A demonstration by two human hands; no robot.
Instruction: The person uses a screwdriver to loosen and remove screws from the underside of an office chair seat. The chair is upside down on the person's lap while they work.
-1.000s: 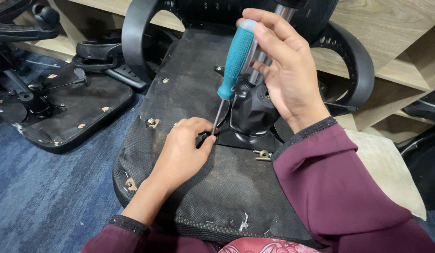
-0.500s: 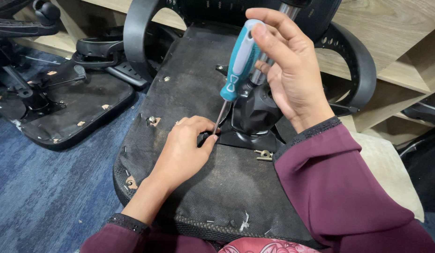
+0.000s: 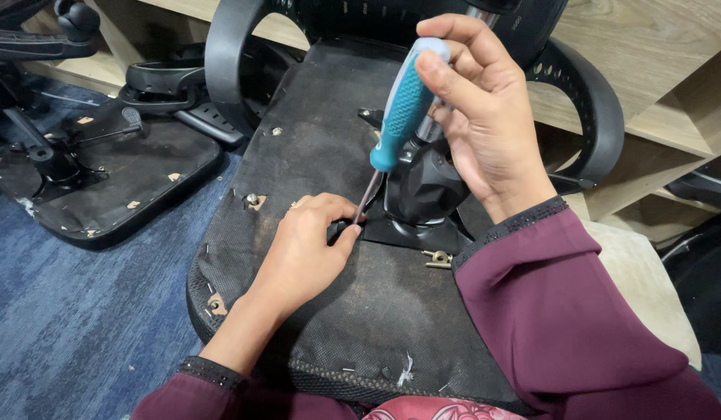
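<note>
Two hands engaged: my right hand (image 3: pixel 485 132) grips the teal screwdriver (image 3: pixel 403 109); left hand (image 3: pixel 310 249) pinches its tip at the black mechanism plate (image 3: pixel 411 229) on the upturned seat (image 3: pixel 314 155). I should keep the shaft square and press firmly.

Screwdriver (image 3: pixel 405 105) – teal textured grip, thin metal shaft; seat underside (image 3: pixel 329 155) – rough matt black fabric; mechanism housing (image 3: pixel 422 187) – smooth glossy plastic.

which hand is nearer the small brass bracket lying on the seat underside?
Right. The right hand is up on the screwdriver handle, its sleeve beside the brass bracket. The left hand steadies the shaft tip, further left of it.
</note>
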